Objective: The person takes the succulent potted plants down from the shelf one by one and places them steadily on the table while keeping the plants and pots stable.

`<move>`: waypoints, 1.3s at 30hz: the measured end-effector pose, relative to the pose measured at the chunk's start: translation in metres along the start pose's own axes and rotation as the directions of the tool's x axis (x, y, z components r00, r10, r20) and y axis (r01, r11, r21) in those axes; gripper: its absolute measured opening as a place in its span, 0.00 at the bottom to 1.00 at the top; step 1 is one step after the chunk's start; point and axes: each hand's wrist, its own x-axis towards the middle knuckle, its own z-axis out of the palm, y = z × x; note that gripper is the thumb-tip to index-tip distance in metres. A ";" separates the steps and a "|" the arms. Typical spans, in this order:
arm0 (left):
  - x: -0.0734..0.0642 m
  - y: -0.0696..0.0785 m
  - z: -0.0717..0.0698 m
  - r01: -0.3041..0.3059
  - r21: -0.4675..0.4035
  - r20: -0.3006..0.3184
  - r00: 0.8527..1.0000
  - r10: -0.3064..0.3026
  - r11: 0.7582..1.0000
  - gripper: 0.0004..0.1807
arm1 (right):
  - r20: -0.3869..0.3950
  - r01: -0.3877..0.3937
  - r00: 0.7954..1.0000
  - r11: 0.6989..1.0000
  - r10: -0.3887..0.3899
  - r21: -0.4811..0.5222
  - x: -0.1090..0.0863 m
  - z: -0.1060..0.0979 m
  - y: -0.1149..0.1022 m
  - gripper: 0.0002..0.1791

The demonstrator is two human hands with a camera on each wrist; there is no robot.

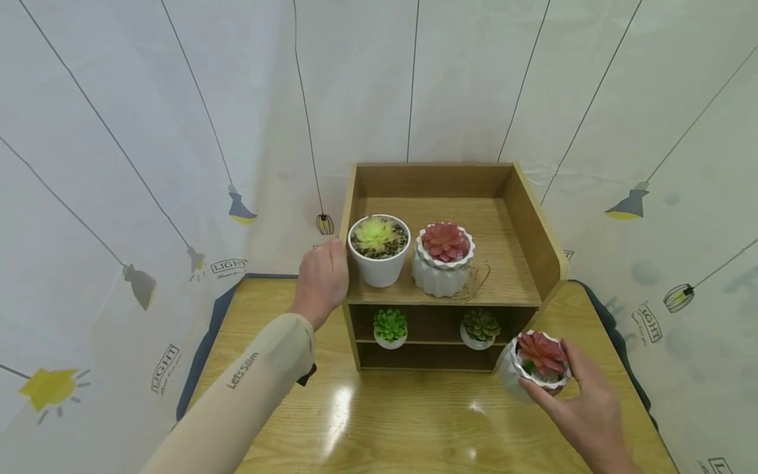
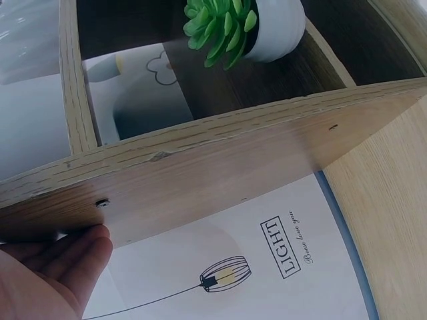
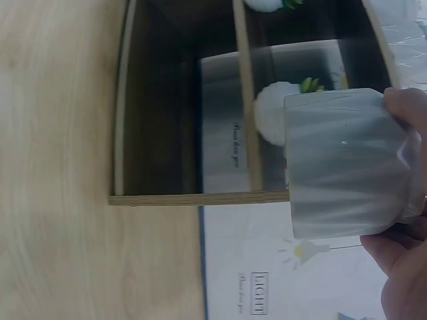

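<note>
Soft, even light brightens the pale backdrop [image 1: 358, 79] as white glare streaks the glossy table [image 1: 403, 421] and shadow darkens the lower levels of the wooden shelf [image 1: 503, 247], while the hazy right-wrist view renders the white pot [image 3: 350, 167] slightly blurred.

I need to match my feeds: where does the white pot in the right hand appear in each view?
Head: white pot lower right, in the right hand.
Left wrist: not in it.
Right wrist: right of centre, large.
Shared landmark: the wooden shelf, in all three views.
</note>
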 end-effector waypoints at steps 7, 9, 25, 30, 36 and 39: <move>0.000 0.000 0.000 -0.001 0.001 -0.006 1.000 0.001 1.000 0.28 | 0.005 -0.026 1.000 1.000 0.026 -0.013 -0.009 0.014 0.008 0.50; 0.000 0.000 0.000 -0.002 0.001 -0.010 1.000 0.002 1.000 0.28 | 0.002 -0.041 0.999 0.999 0.041 -0.017 -0.012 0.019 0.011 0.50; -0.001 0.000 0.001 -0.008 0.006 -0.022 1.000 0.008 1.000 0.27 | -0.012 -0.063 0.998 0.997 0.063 -0.035 -0.032 0.052 0.030 0.45; -0.001 0.001 0.002 -0.011 -0.001 -0.027 1.000 0.011 1.000 0.28 | -0.017 -0.078 0.997 0.996 0.078 -0.037 -0.039 0.061 0.037 0.47; -0.002 0.000 0.002 -0.018 0.001 -0.026 1.000 0.018 1.000 0.28 | 0.007 -0.136 0.991 0.989 0.136 -0.052 -0.045 0.072 0.042 0.49; -0.002 0.000 0.002 -0.018 0.002 -0.028 0.999 0.018 1.000 0.28 | 0.023 -0.157 0.987 0.985 0.159 -0.069 -0.047 0.077 0.043 0.49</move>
